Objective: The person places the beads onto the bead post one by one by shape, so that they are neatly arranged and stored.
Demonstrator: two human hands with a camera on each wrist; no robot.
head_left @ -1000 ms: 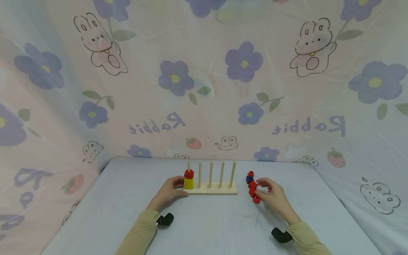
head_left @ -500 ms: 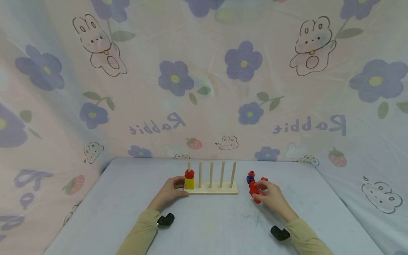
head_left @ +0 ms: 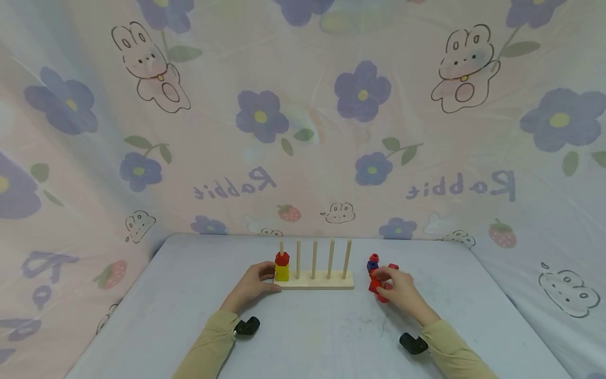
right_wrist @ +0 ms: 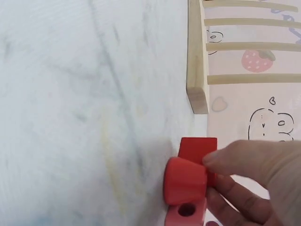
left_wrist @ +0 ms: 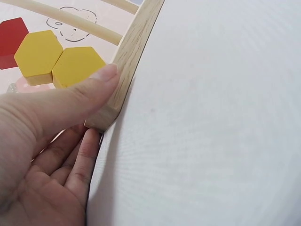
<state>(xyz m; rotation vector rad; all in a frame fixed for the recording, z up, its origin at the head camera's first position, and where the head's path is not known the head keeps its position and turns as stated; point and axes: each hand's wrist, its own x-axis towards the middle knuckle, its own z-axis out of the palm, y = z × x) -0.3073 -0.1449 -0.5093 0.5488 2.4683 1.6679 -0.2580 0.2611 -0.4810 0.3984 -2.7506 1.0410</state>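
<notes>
The wooden peg stand [head_left: 314, 287] has upright pegs; its leftmost peg carries yellow hexagonal beads [left_wrist: 38, 54] with a red hexagonal bead [head_left: 282, 258] above them. My left hand [head_left: 253, 284] holds the stand's left end, thumb along the front of the base and fingers round the end. To the right of the stand, my right hand [head_left: 401, 292] pinches a red block-shaped bead [right_wrist: 197, 148] between thumb and fingers. A rounded red bead [right_wrist: 184, 181] lies right beside it, near a paler red bead with a hole [right_wrist: 188, 214]. Part of the pinched bead is hidden behind the thumb.
Behind the right fingers lie a dark blue bead [head_left: 372, 267] and a small red bead [head_left: 374, 257]. Another red bead [head_left: 393, 267] sits beyond the right hand. Patterned cloth [head_left: 312, 158] hangs behind the white tabletop [head_left: 312, 337].
The right hand has shifted slightly left and closed on a red bead, which has tilted a little. More red beads show around that hand. The left hand stays at the stand.
</notes>
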